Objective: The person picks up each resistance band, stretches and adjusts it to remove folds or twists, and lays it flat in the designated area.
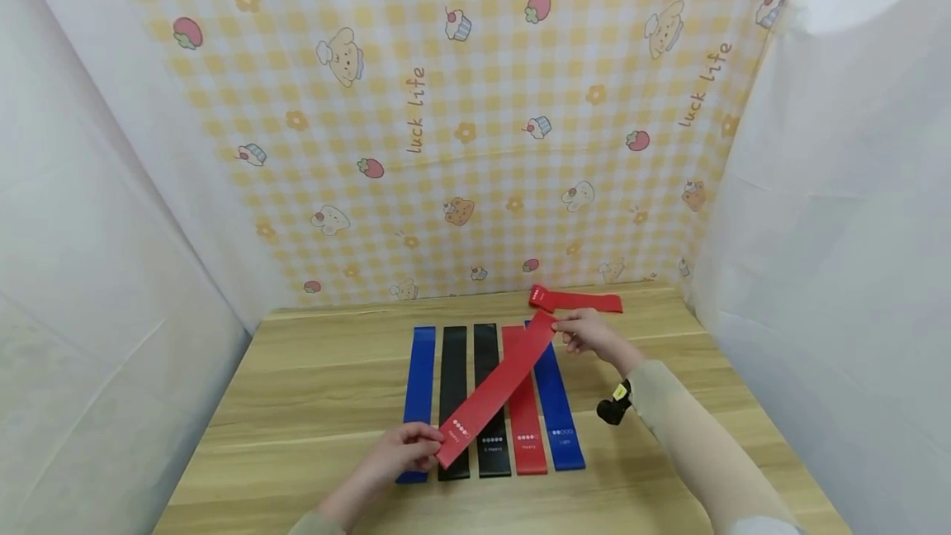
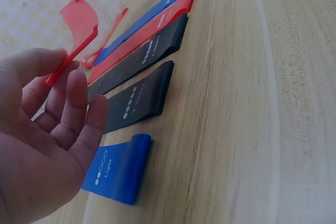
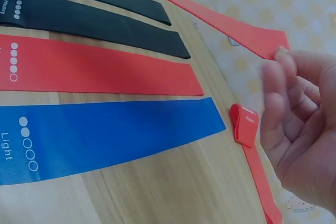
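Note:
A red resistance band [image 1: 494,386] is held up slantwise over a row of other bands. My left hand [image 1: 405,449] pinches its near end, which has white dots, between thumb and fingers. At the far end, my right hand [image 1: 592,332] pinches the corner with thumb and fingertips. Beneath lie a blue band [image 1: 419,378], a black band [image 1: 453,378], a second black band [image 1: 494,456], a flat red band [image 1: 528,428] and another blue band [image 1: 559,403], side by side. In the left wrist view, the leftmost blue band [image 2: 118,169] reads "Light".
Behind the row, near the table's back edge, lies one more red band [image 1: 587,302], its left end folded over. The wooden table [image 1: 319,403] meets a checked cloth [image 1: 461,172] at the back and white sheets at both sides. A black device [image 1: 613,408] hangs by my right wrist.

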